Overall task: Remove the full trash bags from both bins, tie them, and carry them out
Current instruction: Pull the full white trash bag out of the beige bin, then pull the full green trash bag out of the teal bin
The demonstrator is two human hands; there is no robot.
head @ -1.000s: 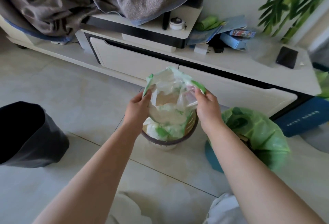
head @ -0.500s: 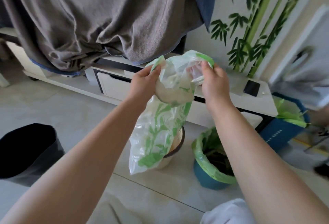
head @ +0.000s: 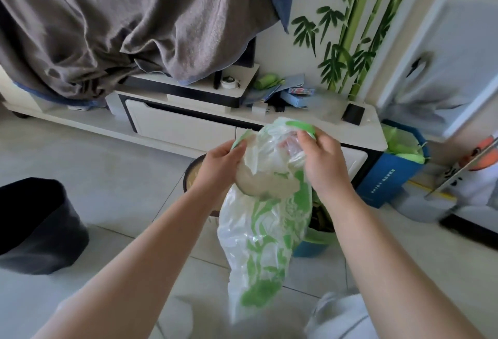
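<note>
- Trash bag (head: 261, 236): white plastic with green print, up in the air between both hands, hanging free and clear of the floor.
- The bag's mouth sits at hand level with green edging showing at both hands. Its body sags down toward the camera, and there is a pale lump of contents in the upper part.
- Left hand (head: 219, 162): fingers curled, pinching the left side of the bag's rim.
- Right hand (head: 322, 162): fingers curled over the right side of the rim, gripping the plastic.
- Both forearms are bare and reach in from the bottom of the view.
- Small bin (head: 192, 174): round with a dark rim and pale inside, on the floor behind the left wrist, mostly hidden.
- Blue bin (head: 307, 249): on the floor behind the hanging bag, with a green liner (head: 322, 236) folded over its rim. Partly hidden by the bag and the right forearm.
- Black bin (head: 37, 228): on the floor at far left, well apart from the others.
- Tiled floor (head: 113, 177): pale.
- Low white cabinet (head: 183, 127): behind the bins, with clutter on top including a tape roll (head: 229, 82) and a flat black item (head: 353, 114).
- Grey cloth (head: 121, 20): draped over the cabinet's left part, filling the upper left.
- Bamboo print (head: 347, 42): on the wall above the cabinet's right end.
- Blue box (head: 390, 177): on the floor at the cabinet's right end, with green material in it.
- Light grey trouser knee (head: 342, 317): at the bottom edge.
</note>
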